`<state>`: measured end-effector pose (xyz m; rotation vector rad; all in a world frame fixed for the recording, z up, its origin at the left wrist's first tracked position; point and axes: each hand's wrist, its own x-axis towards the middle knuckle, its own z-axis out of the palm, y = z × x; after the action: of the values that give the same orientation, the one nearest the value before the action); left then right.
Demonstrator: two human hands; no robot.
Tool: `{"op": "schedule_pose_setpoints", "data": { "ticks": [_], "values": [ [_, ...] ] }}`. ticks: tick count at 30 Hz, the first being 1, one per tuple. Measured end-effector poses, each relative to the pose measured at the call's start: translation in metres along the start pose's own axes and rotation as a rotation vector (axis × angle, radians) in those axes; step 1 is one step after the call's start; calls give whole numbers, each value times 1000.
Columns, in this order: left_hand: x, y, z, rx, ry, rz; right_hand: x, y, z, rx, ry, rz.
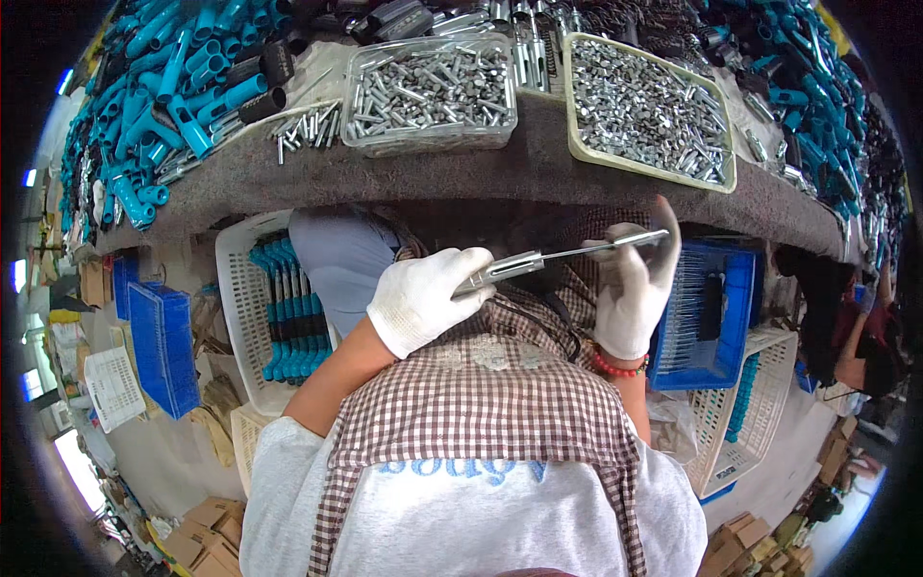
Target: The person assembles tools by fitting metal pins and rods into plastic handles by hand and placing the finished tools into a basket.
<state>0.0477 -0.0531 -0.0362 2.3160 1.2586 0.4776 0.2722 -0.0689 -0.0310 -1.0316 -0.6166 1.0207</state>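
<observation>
- The gloved left hand [430,300] grasps the body of a slim metal tool [519,263], thumb and fingers closed around it.
- The gloved right hand [635,288] is at the far end of the tool's thin rod [574,253], one finger pointing up past it; whether its other fingers pinch the rod or merely steady it, I cannot tell.
- From the left grip the tool lies rightward, its long axis slightly tilted, right end farther from the body; the left hand is nearer the thick body, the right hand nearer the rod's tip.
- The tool is held over the lap, short of the near edge of the tabletop [308,178] and apart from it.
- Along that edge sit a clear tub [430,144] of metal pins, left of centre, and a cream tray [654,171] of small metal pieces, right of centre.
- Teal tubes [173,77] heap toward the tabletop's left end.
- Below the near edge, a white basket [231,303] stands left, a blue crate [741,313] right.
</observation>
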Motion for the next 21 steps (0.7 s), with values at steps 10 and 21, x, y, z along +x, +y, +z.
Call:
{"op": "schedule_pose_setpoints", "data": {
  "ticks": [10,21],
  "values": [
    [2,1,2,-9,-55,-83,2,-5,-9,-68,74,-110],
    [4,5,7,-16,9,40,-11,23,0,-91,-68,117]
  ]
}}
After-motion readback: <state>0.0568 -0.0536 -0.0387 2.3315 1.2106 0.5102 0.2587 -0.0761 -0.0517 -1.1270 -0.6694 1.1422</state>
